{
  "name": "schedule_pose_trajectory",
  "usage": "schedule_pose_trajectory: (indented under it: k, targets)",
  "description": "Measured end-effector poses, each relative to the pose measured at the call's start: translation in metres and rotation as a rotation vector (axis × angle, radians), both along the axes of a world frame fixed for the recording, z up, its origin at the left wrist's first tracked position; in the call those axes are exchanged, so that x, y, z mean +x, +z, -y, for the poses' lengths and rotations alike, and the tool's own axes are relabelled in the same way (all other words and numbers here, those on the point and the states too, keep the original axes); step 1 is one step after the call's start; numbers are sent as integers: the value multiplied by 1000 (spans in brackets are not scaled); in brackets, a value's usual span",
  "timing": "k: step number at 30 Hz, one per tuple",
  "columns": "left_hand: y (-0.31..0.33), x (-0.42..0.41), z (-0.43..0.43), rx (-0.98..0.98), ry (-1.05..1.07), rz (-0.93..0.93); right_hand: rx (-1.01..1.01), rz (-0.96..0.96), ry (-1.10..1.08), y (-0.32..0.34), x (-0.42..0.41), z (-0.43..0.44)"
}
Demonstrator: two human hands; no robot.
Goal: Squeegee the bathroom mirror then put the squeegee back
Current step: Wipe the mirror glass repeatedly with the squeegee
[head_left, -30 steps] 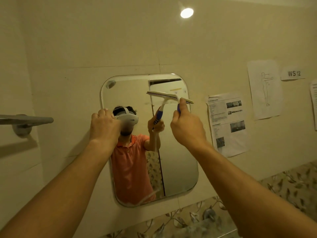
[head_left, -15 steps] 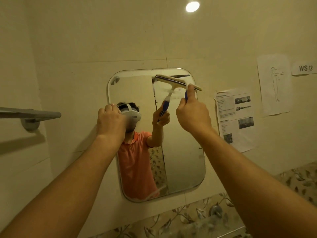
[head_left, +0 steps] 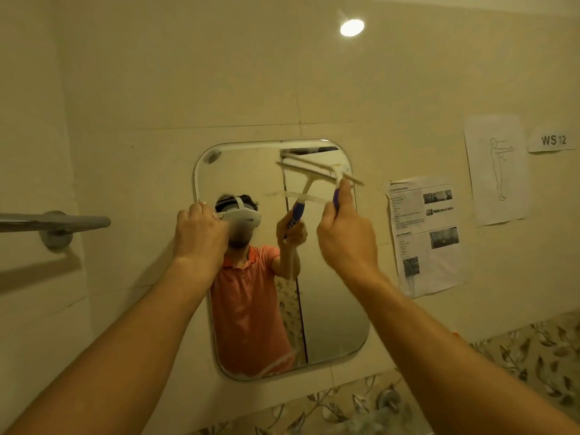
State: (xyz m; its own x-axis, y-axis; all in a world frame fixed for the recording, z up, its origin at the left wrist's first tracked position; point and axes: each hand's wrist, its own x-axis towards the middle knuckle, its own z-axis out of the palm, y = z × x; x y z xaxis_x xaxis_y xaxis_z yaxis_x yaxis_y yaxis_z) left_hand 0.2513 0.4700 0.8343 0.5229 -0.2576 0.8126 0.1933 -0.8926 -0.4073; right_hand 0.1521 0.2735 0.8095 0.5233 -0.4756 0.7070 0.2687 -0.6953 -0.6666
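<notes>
Blue-handled white plastic squeegee (head_left: pixel 317 171), probably light, stiff: clamped at handle by right hand (head_left: pixel 346 243), rounded glass mirror's (head_left: pixel 332 309) one o'clock; left hand (head_left: pixel 201 233) at nine o'clock, grip unclear.

This is a bathroom. The wall (head_left: pixel 188 73) has big pale tiles, a mirror (head_left: pixel 329 309) hangs on it, and a grey towel bar (head_left: pixel 62 221) sticks out beside it. Lower down are tiles with leaves (head_left: pixel 533 356). Papers (head_left: pixel 426 240) and a "WS 12" sign (head_left: pixel 553 140) hang nearby.

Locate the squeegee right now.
Head view, right of centre: the squeegee is gripped in the right hand, its blade at the upper right corner of the mirror.
</notes>
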Motion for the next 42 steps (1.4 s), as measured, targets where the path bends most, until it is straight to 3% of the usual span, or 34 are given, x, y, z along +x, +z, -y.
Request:
schedule_pose_trajectory:
  k: [7, 20, 27, 31, 42]
  targets:
    - [-3, 7, -5, -6, -3, 19, -15, -10, -122, 50, 23, 17]
    - [-5, 16, -6, -16, -34, 52, -59, -146, -88, -57, 2, -18]
    - [-5, 24, -8, -47, -37, 57, -28, 44, -119, 23, 13, 16]
    - [-6, 25, -7, -47, -30, 36, -16, 2, -148, 51, 23, 19]
    - [-5, 29, -7, -34, -23, 56, 24, -112, -36, -58, 5, -27]
